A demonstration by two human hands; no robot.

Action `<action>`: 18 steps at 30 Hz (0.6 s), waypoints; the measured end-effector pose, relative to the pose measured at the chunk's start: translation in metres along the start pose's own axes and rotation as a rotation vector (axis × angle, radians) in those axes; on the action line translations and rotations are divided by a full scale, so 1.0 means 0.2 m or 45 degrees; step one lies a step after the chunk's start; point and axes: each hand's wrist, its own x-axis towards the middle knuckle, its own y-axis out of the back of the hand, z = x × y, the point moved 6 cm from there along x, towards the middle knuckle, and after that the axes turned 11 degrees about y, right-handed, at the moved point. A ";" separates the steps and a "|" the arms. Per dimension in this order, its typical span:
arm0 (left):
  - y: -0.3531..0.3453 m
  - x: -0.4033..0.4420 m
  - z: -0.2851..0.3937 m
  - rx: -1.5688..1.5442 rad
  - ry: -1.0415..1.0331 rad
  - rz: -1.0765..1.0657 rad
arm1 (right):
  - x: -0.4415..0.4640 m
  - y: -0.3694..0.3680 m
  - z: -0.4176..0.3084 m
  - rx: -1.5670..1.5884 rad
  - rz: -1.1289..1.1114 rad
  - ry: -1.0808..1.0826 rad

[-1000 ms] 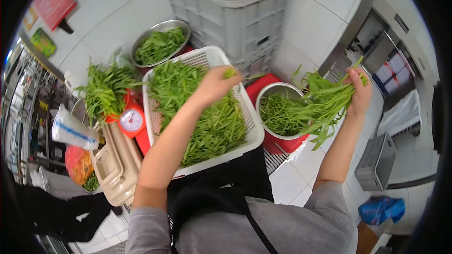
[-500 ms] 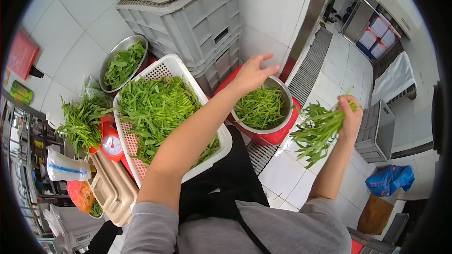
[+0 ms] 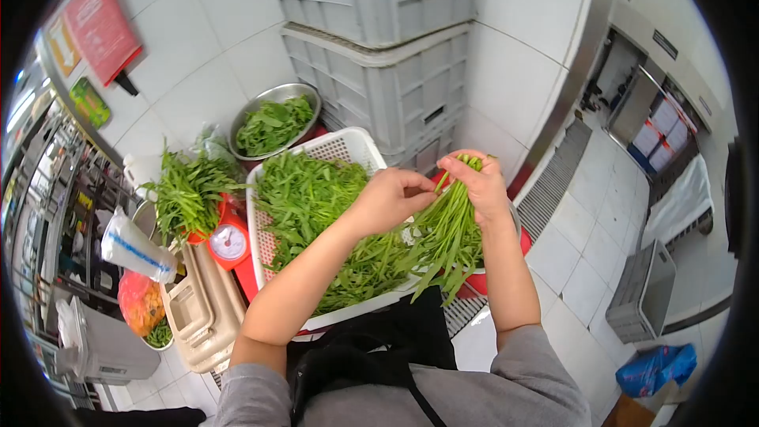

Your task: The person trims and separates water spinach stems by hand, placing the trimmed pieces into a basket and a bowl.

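Observation:
A bunch of long-stemmed leafy greens, looking like water spinach (image 3: pixel 449 233), hangs leaves down from my right hand (image 3: pixel 484 190), which is closed around its upper stems. My left hand (image 3: pixel 395 202) comes in from the left, thumb and fingers pinched at a stem near the top of the bunch. Below my hands, a white basket (image 3: pixel 360 142) holds a heap of the same leafy greens (image 3: pixel 308 198). The bowl of cut stems behind the bunch is mostly hidden by it and by my right hand.
A metal bowl of leaves (image 3: pixel 277 122) stands behind the basket. To the left are a red dial scale (image 3: pixel 229 241) with greens on top and a beige lidded container (image 3: pixel 202 308). Stacked grey crates (image 3: pixel 379 79) rise at the back; another grey crate (image 3: pixel 640 292) lies right.
My right hand has brought the bunch from the far right to the middle. My left hand has drawn back from above the stem bowl and pinches at the stems. The view has shifted.

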 end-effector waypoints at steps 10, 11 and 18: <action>0.49 -0.50 -0.13 -0.289 -0.120 0.228 | -0.05 -0.93 0.13 0.007 -0.602 0.098; 0.50 -0.59 -0.14 0.140 0.034 0.430 | -0.07 -1.01 0.14 0.044 -0.609 0.056; 0.58 -0.78 -0.39 -0.305 0.251 0.535 | -0.10 -1.27 0.28 0.393 -0.652 -0.289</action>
